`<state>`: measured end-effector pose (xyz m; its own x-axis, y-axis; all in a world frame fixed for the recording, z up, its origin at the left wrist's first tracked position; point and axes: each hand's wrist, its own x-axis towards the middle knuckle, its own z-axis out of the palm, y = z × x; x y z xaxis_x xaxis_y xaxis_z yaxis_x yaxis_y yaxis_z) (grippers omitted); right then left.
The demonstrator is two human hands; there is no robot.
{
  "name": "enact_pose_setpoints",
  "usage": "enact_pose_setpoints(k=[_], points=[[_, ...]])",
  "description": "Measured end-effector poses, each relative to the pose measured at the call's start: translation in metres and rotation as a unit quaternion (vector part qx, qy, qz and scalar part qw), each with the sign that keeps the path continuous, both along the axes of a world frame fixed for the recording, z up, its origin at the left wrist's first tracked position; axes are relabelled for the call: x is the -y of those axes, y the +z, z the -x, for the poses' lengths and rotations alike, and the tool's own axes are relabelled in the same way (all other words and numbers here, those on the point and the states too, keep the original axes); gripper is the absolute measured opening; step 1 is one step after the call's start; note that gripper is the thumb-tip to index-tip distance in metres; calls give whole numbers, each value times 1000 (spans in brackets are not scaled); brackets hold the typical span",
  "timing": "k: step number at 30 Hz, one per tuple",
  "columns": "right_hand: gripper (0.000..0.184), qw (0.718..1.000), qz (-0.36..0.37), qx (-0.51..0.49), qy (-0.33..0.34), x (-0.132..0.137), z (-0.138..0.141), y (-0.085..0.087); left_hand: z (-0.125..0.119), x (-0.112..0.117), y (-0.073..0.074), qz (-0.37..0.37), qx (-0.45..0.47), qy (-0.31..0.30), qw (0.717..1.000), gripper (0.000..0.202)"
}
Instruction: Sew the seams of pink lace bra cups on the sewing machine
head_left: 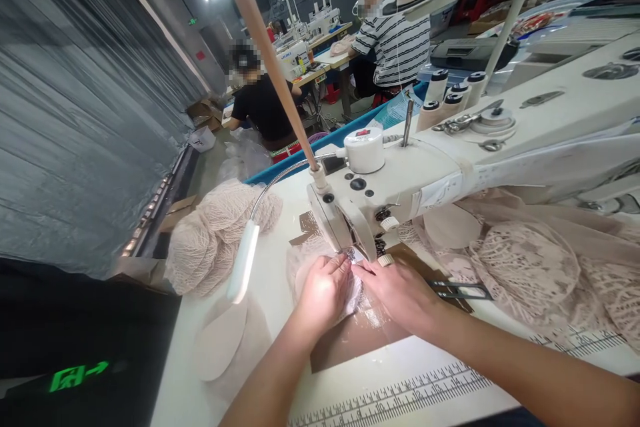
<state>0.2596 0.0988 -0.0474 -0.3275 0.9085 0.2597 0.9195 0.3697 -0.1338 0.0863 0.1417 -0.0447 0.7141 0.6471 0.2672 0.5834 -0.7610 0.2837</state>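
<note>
Above and beyond my hands: white industrial sewing machine (427, 170). Left of my left hand: heap of beige patterned lace pieces (225, 233). Beneath both hands: brown sheet (350, 345). Right hand (400, 295): fingers low, reaching inward. Left hand (324, 290): fingers bunched narrow. Pinching or only pressing, I cannot tell for either. Between them: pale sheer fabric (355, 295), at the presser foot (351, 254). Step in hand, as I judge: guiding fabric for stitching. Next move calls for even feeding, fingertips clear of the foot.
</note>
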Motion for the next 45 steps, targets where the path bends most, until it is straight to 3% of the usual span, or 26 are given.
enact_pose_setpoints(k=[9,19,24,26,29,32,34,36,40,45], points=[[44,1000,14,12,14,2,-1,3,-1,-4,3,19,4,20,1000,31],[45,1000,2,-22,20,4,-5,2,2,2,2,8,-41,120,992,34],[49,998,-16,-51,39,7,-9,-10,11,3,7,69,-44,180,980,41],[48,995,-20,-85,55,7,-12,-14,19,7,16,129,-34,136,982,41],[42,986,-20,-145,85,8,-16,-16,30,22,30,238,-18,-13,971,36],[33,980,-5,-172,100,9,-18,-11,36,39,37,270,37,-103,957,34],[32,978,7,-179,107,10,-18,-7,39,45,38,249,97,-76,961,37],[32,976,14,-181,125,10,-18,-4,40,43,37,213,142,-3,967,32],[29,977,12,-151,153,12,-18,-3,34,31,34,144,142,122,972,23],[26,981,-6,-138,138,13,-22,-6,14,35,30,108,35,110,987,22]])
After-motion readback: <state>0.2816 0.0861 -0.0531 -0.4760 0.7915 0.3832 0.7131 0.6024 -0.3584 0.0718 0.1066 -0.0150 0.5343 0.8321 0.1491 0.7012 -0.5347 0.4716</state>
